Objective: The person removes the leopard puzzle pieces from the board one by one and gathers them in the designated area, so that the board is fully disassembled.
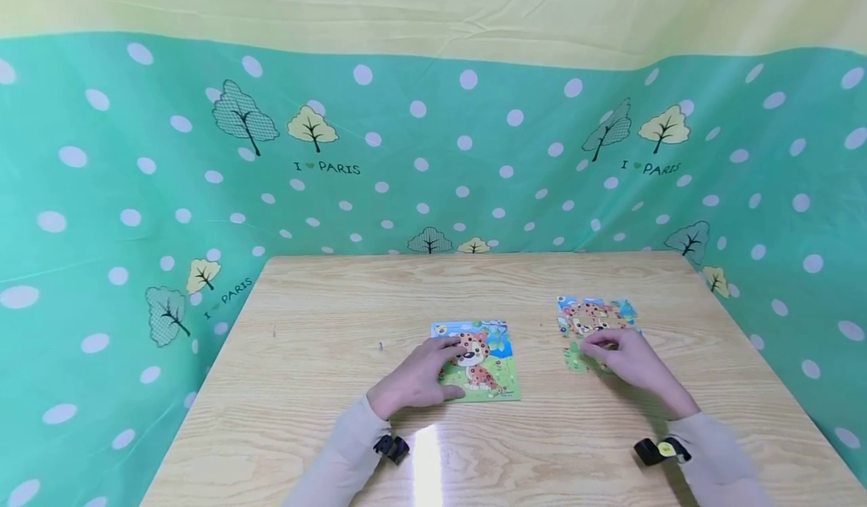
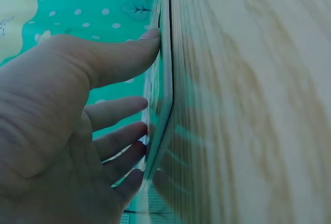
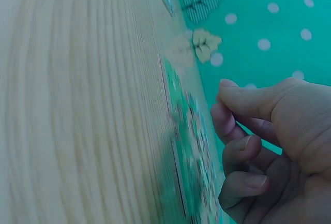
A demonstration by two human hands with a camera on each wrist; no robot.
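Observation:
My left hand (image 1: 427,374) rests over the left side of a square picture puzzle (image 1: 489,377) showing a spotted leopard cub on grass. In the left wrist view its fingers are spread, the thumb (image 2: 129,53) at the board's pale edge (image 2: 165,87). To the right, a second leopard picture in separate puzzle pieces (image 1: 585,311) lies with small gaps between them. My right hand (image 1: 626,355) hovers over its lower part. The right wrist view shows this hand's thumb (image 3: 248,100) meeting the curled index finger, and no piece shows between them.
Both pictures lie on a light wood-grain table (image 1: 325,304). A green dotted cloth (image 1: 379,153) with printed trees hangs behind and along both sides. Black wrist devices sit on the left sleeve (image 1: 345,447) and the right sleeve (image 1: 718,454).

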